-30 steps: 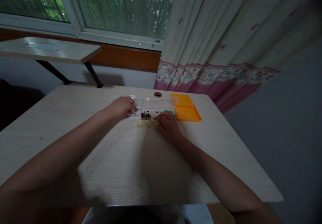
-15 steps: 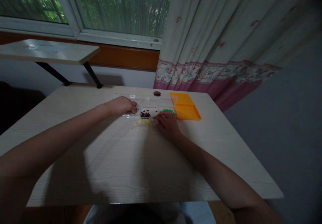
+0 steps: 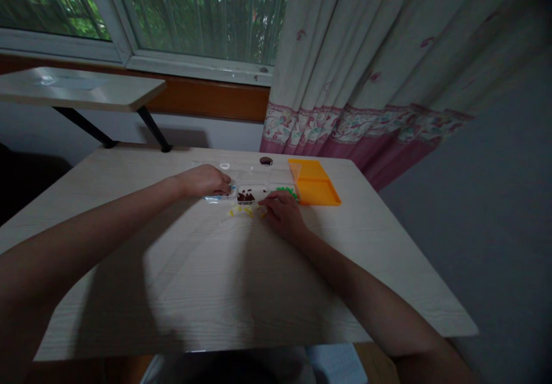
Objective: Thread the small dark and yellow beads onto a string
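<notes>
A clear plastic box with compartments (image 3: 254,172) lies towards the back of the table. Dark brown bits (image 3: 245,197) fill part of its front middle compartment, and green bits (image 3: 287,191) lie in the right one. My left hand (image 3: 204,180) is over the left compartment, fingers closed, near some blue bits (image 3: 233,188); whatever is in its fingertips is hidden. In front of the box, small yellow and whitish pieces (image 3: 241,211) are scattered on the tabletop. My right hand (image 3: 283,214) rests beside them, its fingers bent together at the box's front edge; anything they pinch is too small to name.
An orange tray (image 3: 317,191) stands right of the clear box. Behind the box is a round hole (image 3: 266,161) in the wooden table (image 3: 194,280). A raised shelf (image 3: 86,88) on dark legs is at the back left. A patterned curtain (image 3: 319,85) hangs behind the table.
The whole view has shifted slightly left. Both hands stay at nearly the same places, the left over its compartment and the right by the yellow pieces.
</notes>
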The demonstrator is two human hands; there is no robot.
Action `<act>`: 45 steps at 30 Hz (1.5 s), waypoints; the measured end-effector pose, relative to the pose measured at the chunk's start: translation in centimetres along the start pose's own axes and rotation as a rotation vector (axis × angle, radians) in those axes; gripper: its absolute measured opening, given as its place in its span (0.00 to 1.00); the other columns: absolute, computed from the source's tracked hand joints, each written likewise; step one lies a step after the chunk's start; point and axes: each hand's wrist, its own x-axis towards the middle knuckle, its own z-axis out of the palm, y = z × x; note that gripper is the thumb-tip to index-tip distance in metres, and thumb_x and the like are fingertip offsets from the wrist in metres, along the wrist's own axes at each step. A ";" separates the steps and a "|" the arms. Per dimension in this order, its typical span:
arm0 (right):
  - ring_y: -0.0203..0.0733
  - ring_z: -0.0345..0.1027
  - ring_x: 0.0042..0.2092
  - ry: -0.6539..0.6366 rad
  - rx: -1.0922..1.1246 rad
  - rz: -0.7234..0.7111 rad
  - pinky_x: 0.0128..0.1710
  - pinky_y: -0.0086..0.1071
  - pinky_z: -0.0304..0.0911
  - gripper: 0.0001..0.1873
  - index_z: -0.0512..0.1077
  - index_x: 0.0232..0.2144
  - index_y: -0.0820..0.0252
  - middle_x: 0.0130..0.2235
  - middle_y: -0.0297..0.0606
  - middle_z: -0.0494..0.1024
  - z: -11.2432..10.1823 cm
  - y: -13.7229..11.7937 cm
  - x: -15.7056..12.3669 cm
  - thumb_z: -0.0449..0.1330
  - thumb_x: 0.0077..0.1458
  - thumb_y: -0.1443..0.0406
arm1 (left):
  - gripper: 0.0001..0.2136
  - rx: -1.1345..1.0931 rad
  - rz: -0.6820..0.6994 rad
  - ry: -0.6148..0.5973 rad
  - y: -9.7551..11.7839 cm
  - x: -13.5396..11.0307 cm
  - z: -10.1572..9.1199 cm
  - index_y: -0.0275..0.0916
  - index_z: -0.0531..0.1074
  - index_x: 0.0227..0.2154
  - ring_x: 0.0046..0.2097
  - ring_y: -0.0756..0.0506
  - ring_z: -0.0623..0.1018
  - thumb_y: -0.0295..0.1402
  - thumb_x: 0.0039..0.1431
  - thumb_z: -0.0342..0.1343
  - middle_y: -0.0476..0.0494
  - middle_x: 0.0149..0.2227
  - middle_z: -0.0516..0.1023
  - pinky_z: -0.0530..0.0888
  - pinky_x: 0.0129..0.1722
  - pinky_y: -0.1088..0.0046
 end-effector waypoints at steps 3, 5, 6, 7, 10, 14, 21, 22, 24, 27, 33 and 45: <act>0.47 0.65 0.50 -0.011 0.002 0.000 0.53 0.43 0.60 0.15 0.77 0.43 0.57 0.44 0.43 0.74 -0.1 -0.1 0.0 0.57 0.54 0.71 | 0.10 0.008 0.005 -0.004 0.2 0.3 -0.2 0.48 0.76 0.34 0.31 0.50 0.75 0.36 0.65 0.49 0.49 0.32 0.77 0.58 0.26 0.74; 0.47 0.65 0.50 -0.012 0.002 0.004 0.53 0.43 0.59 0.14 0.77 0.43 0.57 0.44 0.43 0.74 -0.2 -0.2 0.0 0.57 0.55 0.71 | 0.10 0.007 0.007 -0.008 0.3 0.5 -0.3 0.47 0.76 0.34 0.31 0.50 0.75 0.36 0.65 0.49 0.49 0.32 0.77 0.59 0.26 0.74; 0.47 0.65 0.50 -0.010 0.001 0.007 0.53 0.43 0.60 0.14 0.77 0.43 0.57 0.44 0.43 0.74 -0.2 -0.2 0.0 0.57 0.55 0.70 | 0.10 0.007 0.006 -0.010 0.4 0.6 -0.2 0.46 0.76 0.33 0.31 0.50 0.75 0.36 0.65 0.49 0.49 0.32 0.77 0.60 0.26 0.74; 0.46 0.65 0.50 -0.009 0.001 0.010 0.53 0.43 0.60 0.14 0.77 0.43 0.56 0.44 0.43 0.74 -0.2 -0.2 0.0 0.57 0.55 0.71 | 0.11 0.009 0.004 -0.012 0.4 0.6 -0.1 0.46 0.76 0.33 0.32 0.50 0.76 0.36 0.66 0.48 0.48 0.32 0.77 0.60 0.27 0.74; 0.46 0.65 0.50 -0.014 0.006 0.012 0.53 0.42 0.60 0.15 0.77 0.43 0.55 0.44 0.42 0.74 -0.2 -0.2 0.1 0.57 0.55 0.71 | 0.12 0.021 -0.016 -0.019 0.4 0.6 0.4 0.44 0.75 0.33 0.33 0.50 0.76 0.36 0.67 0.47 0.47 0.34 0.78 0.61 0.28 0.75; 0.46 0.65 0.50 -0.011 0.011 0.010 0.53 0.43 0.60 0.15 0.77 0.43 0.55 0.44 0.42 0.74 -0.2 -0.2 0.1 0.57 0.54 0.71 | 0.12 -0.003 -0.052 -0.005 0.2 0.2 0.9 0.43 0.75 0.37 0.35 0.49 0.77 0.36 0.67 0.46 0.46 0.36 0.78 0.63 0.29 0.76; 0.46 0.65 0.50 -0.019 0.028 0.001 0.53 0.42 0.60 0.15 0.77 0.43 0.56 0.44 0.43 0.74 0.0 0.1 0.0 0.57 0.54 0.71 | 0.12 -0.080 -0.094 -0.001 0.0 -0.1 0.6 0.46 0.75 0.44 0.38 0.50 0.77 0.37 0.66 0.48 0.48 0.40 0.79 0.64 0.33 0.77; 0.46 0.65 0.50 -0.021 0.031 0.001 0.53 0.42 0.60 0.15 0.77 0.43 0.56 0.44 0.42 0.74 0.0 0.1 0.0 0.57 0.54 0.71 | 0.11 -0.086 -0.085 -0.005 0.0 0.0 0.6 0.47 0.75 0.44 0.38 0.50 0.77 0.37 0.66 0.48 0.48 0.40 0.80 0.64 0.33 0.78; 0.46 0.65 0.50 -0.023 0.032 0.006 0.53 0.42 0.60 0.15 0.77 0.43 0.55 0.44 0.42 0.74 0.0 0.1 0.0 0.57 0.54 0.71 | 0.12 -0.093 -0.067 -0.011 -0.1 0.1 0.7 0.48 0.76 0.43 0.38 0.50 0.77 0.37 0.66 0.48 0.48 0.39 0.79 0.64 0.33 0.78; 0.46 0.65 0.49 -0.013 0.031 0.011 0.52 0.42 0.60 0.15 0.77 0.43 0.56 0.44 0.43 0.74 0.0 0.0 0.1 0.57 0.54 0.71 | 0.12 -0.108 -0.051 0.008 -0.1 0.2 0.9 0.47 0.76 0.41 0.37 0.50 0.77 0.37 0.66 0.47 0.49 0.37 0.79 0.64 0.31 0.77; 0.46 0.65 0.49 -0.020 0.031 -0.005 0.53 0.43 0.60 0.15 0.77 0.43 0.56 0.43 0.43 0.74 0.0 0.0 0.1 0.57 0.55 0.71 | 0.10 -0.136 -0.048 0.039 -0.1 0.5 1.1 0.48 0.77 0.37 0.35 0.51 0.77 0.36 0.64 0.49 0.50 0.36 0.79 0.63 0.29 0.77; 0.46 0.66 0.49 -0.015 0.056 0.004 0.53 0.43 0.60 0.16 0.77 0.43 0.56 0.43 0.42 0.74 0.0 -0.1 0.1 0.57 0.54 0.71 | 0.12 -0.086 -0.152 0.102 0.1 0.3 -0.9 0.45 0.76 0.41 0.38 0.50 0.76 0.36 0.66 0.46 0.48 0.39 0.78 0.65 0.34 0.78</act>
